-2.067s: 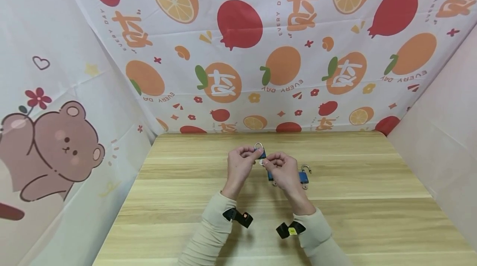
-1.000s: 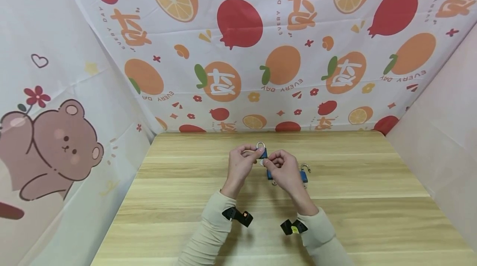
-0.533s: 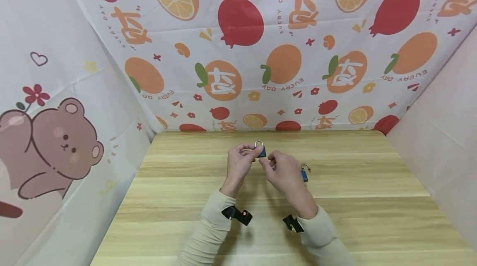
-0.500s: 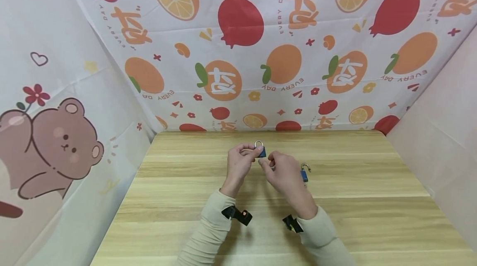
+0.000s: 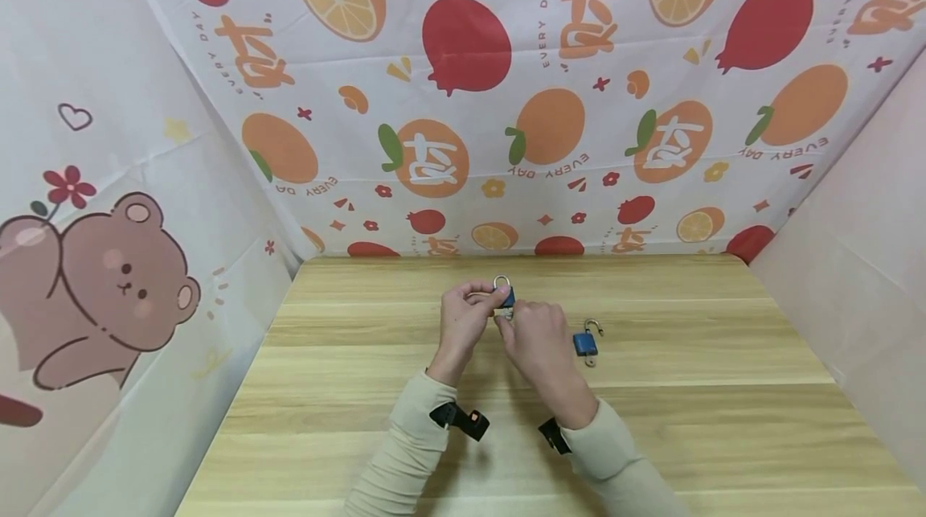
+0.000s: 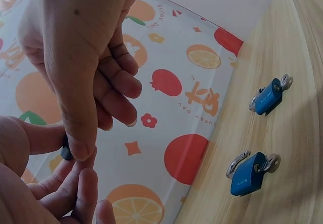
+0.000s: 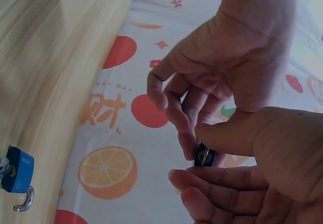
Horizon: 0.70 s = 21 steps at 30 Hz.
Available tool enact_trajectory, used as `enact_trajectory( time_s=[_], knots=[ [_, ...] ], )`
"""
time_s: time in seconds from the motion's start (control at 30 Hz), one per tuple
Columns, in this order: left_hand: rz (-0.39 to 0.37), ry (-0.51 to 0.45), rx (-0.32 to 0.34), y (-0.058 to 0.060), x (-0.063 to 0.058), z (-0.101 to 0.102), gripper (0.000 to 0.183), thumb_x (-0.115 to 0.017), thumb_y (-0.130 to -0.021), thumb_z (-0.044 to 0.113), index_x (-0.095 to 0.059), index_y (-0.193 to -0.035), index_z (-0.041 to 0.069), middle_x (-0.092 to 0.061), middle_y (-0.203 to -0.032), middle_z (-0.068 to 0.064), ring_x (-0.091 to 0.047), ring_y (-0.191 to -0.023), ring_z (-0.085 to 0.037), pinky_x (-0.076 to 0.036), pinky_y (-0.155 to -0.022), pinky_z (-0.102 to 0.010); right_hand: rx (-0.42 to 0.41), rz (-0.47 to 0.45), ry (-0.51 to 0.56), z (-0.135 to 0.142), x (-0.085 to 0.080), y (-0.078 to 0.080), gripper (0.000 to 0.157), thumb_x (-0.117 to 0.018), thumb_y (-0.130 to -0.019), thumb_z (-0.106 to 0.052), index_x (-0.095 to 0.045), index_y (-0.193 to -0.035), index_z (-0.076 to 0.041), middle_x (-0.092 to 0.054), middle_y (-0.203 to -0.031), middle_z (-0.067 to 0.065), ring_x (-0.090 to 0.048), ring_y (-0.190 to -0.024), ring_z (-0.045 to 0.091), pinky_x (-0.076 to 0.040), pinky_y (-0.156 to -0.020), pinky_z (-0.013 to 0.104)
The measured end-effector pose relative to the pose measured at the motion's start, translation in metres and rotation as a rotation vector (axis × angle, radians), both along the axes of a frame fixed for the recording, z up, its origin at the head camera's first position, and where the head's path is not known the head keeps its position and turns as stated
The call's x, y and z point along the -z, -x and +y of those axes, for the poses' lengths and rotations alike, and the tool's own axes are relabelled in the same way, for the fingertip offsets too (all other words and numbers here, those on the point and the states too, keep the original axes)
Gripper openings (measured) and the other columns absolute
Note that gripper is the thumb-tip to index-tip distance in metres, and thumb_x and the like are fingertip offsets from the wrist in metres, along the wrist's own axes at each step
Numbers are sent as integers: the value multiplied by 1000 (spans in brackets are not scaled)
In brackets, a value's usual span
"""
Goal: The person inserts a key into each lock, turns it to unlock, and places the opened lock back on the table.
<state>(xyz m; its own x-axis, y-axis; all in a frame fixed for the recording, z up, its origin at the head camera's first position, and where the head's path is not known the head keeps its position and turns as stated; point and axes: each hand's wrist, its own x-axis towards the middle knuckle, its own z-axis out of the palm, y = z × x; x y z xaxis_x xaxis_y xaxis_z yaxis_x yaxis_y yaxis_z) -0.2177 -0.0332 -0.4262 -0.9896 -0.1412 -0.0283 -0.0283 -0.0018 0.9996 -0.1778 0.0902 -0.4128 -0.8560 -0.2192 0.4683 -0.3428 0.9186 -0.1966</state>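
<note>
In the head view, my left hand (image 5: pixel 465 322) pinches a small blue padlock (image 5: pixel 505 297) between thumb and fingers, its silver shackle uppermost and seated in the body. My right hand (image 5: pixel 538 344) is just below it, thumb and curled fingers pinching the silvery key (image 5: pixel 504 313) at the padlock's underside. The right wrist view shows that key (image 7: pixel 205 156) end-on between thumb and fingers, with part of the dark padlock body around it. From the left wrist, most of this padlock (image 6: pixel 66 149) is hidden by both hands.
On the wooden table (image 5: pixel 325 404), a blue padlock (image 5: pixel 585 343) lies right of my right hand, shackle open, key attached. Another blue padlock (image 6: pixel 248 173) appears in the left wrist view, hidden in the head view. Printed cloth walls (image 5: pixel 463 123) enclose the table's back and sides.
My right hand has rolled over at the key, knuckles now uppermost, and its wrist has shifted slightly left. More of the open padlock on the right shows. My left hand stays nearly still.
</note>
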Motion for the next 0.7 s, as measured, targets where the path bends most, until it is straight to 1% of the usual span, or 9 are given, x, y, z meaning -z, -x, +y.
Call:
enact_trajectory(
  time_s=[0.07, 0.13, 0.27, 0.4, 0.53, 0.7],
  knots=[
    [0, 0, -1, 0, 0, 0, 25, -82, -85, 20, -71, -94, 0, -72, -68, 3, -60, -64, -10, -45, -59, -24, 19, 13, -13, -2, 1, -1, 34, -80, -88, -32, -71, -72, -3, -47, -48, -1, -41, -45, 13, -41, -53, 31],
    [2, 1, 0, -1, 1, 0, 25, -82, -85, 20, -71, -94, 0, -71, -68, 3, -61, -64, -10, -46, -59, -24, 35, 19, -9, -3, 2, -1, 34, -80, -87, -31, -70, -71, -3, -52, -50, 1, -46, -46, 16, -44, -55, 34],
    [-3, 2, -1, -2, 0, 0, 24, -82, -86, 19, -71, -94, 0, -71, -69, 2, -60, -65, -8, -45, -58, -23, 43, 28, 13, -6, 5, 0, 33, -79, -88, -28, -68, -69, -4, -57, -52, 4, -51, -47, 19, -43, -53, 35],
    [-21, 10, 0, -2, -1, 0, 25, -82, -86, 20, -71, -96, 0, -73, -74, -1, -62, -68, -7, -45, -60, -23, 36, 44, 29, -7, 7, 0, 32, -77, -90, -25, -67, -69, -4, -57, -52, 4, -49, -47, 18, -40, -52, 33],
    [-34, 15, 0, -1, -1, 0, 27, -82, -87, 22, -72, -98, -1, -76, -80, -6, -65, -71, -7, -47, -64, -24, 27, 57, 49, -8, 8, -1, 31, -75, -92, -21, -66, -69, -3, -53, -51, 3, -45, -47, 17, -38, -52, 32],
    [-33, 14, -6, -2, -4, 0, 29, -82, -86, 23, -73, -99, -1, -76, -79, -6, -65, -72, -8, -46, -66, -24, 19, 58, 86, -9, 8, -2, 29, -72, -94, -18, -65, -70, -4, -56, -53, 4, -49, -49, 19, -41, -55, 35]
  ],
)
